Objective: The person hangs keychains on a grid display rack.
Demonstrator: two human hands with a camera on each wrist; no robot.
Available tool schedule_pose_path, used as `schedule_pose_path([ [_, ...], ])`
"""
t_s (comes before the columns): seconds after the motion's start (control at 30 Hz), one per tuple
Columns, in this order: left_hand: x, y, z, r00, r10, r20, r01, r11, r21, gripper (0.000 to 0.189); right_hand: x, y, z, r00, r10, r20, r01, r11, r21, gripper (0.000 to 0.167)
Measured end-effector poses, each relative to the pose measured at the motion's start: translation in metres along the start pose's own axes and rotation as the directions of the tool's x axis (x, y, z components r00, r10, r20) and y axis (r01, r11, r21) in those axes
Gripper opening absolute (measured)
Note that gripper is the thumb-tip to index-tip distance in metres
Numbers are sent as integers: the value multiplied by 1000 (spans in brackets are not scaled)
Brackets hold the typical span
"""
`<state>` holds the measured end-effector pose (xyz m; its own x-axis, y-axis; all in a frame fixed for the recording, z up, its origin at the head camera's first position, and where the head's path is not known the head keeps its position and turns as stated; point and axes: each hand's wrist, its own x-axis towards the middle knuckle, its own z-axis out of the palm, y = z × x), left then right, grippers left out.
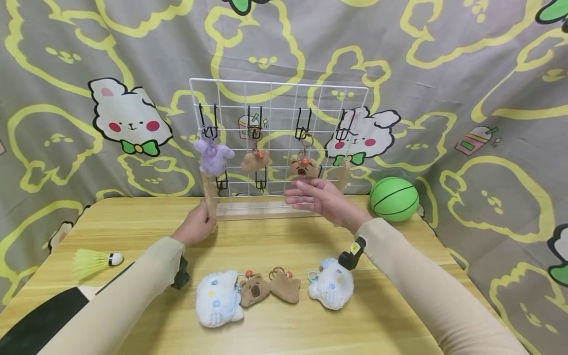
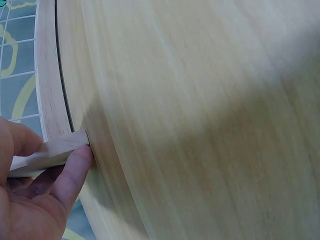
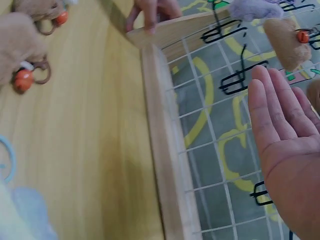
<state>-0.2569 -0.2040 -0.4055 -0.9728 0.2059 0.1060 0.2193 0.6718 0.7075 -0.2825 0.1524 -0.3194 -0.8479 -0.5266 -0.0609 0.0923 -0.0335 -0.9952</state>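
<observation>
A white wire grid rack (image 1: 284, 106) with black hooks stands in a wooden frame (image 1: 266, 212) at the back of the table. My left hand (image 1: 195, 224) grips its left wooden foot (image 2: 52, 152), fingers and thumb on either side. On the upper hooks hang a purple plush keychain (image 1: 213, 159), a brown plush keychain (image 1: 256, 161) turned away, and a brown bear keychain (image 1: 303, 168). Just below that bear is my right hand (image 1: 326, 199), its fingers extended and nothing in them; the right wrist view shows its palm up beside the grid.
In front lie two white plush keychains (image 1: 217, 298) (image 1: 333, 286), a bear-faced keychain (image 1: 255, 291) and another brown keychain (image 1: 286, 287). A yellow shuttlecock (image 1: 95, 261) and a black paddle (image 1: 44, 320) are at left. A green ball (image 1: 394, 198) sits at back right, before a patterned curtain (image 1: 488, 148).
</observation>
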Motion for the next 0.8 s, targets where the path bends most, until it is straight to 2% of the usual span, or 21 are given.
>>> schedule_pose_path([
  [0.23,0,-4,0,1000,8,-11,-8,1000,24,58,-7,17,-1,998,48,41,-45,996,-74,46],
  [0.33,1,-4,1,1000,9,-14,-8,1000,30,58,-13,25,0,995,71,63,-60,983,-172,44],
  [0.4,1,-4,1,1000,6,-11,-6,1000,28,59,-19,30,0,992,87,88,-59,958,-280,41],
  [0.53,2,-4,0,1000,5,-6,-4,1000,22,59,-33,37,-2,981,137,140,-45,855,-517,42],
  [0.63,2,-4,0,1000,4,-5,-4,1000,18,58,-42,42,-3,971,164,175,-8,751,-660,38],
  [0.73,2,-3,0,1000,-3,-2,3,1000,8,57,-48,48,-4,959,190,211,39,648,-761,29],
  [0.8,2,-2,0,1000,-8,4,8,1000,4,58,-53,50,-3,950,234,209,37,578,-815,26],
])
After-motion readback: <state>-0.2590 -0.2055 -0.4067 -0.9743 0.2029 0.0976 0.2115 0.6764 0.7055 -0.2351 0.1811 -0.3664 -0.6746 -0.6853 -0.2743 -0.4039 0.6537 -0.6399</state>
